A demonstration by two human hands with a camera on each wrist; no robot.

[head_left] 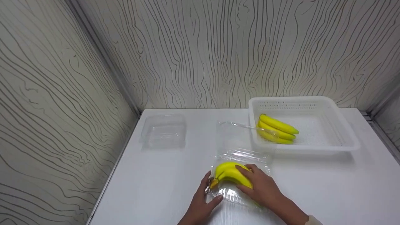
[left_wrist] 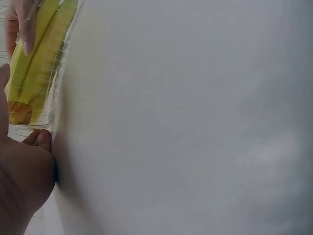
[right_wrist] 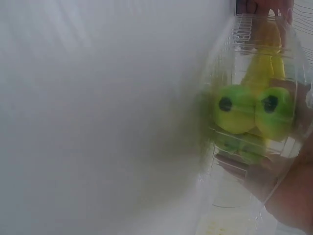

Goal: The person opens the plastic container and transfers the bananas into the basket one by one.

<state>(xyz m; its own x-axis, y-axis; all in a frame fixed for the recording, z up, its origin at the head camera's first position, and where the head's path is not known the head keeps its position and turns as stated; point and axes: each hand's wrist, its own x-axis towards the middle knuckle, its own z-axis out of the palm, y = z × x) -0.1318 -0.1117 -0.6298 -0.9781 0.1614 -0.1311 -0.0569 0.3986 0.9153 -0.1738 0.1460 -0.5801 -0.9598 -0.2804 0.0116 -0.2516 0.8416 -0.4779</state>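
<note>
Yellow plastic bananas in a bunch (head_left: 230,174) sit in the base of a clear hinged plastic clamshell box (head_left: 239,156) near the front of the white table (head_left: 312,187), and I have both hands on the job. From the head view, my right hand (head_left: 261,187) lies over the bunch with fingers curved around it, gripping it. My left hand (head_left: 201,200) rests at the box's near-left corner, thumb along its edge and fingers fairly straight, touching rather than clasping. The box lid stands open toward the back.

Only the head view shows the white perforated plastic basket (head_left: 343,137) at back right, holding a second yellow banana bunch (head_left: 276,128), and a second clear plastic box (head_left: 164,131) at back left.

My left wrist view adds the brown stem end (left_wrist: 19,111) seen through the ribbed wall. My right wrist view shows what the others hide: the green tips (right_wrist: 234,108) with dark spots, pressed near the clear wall.

The bunch's long axis runs left to right, stem pointing left toward my left hand, tips to the right under my right palm.
</note>
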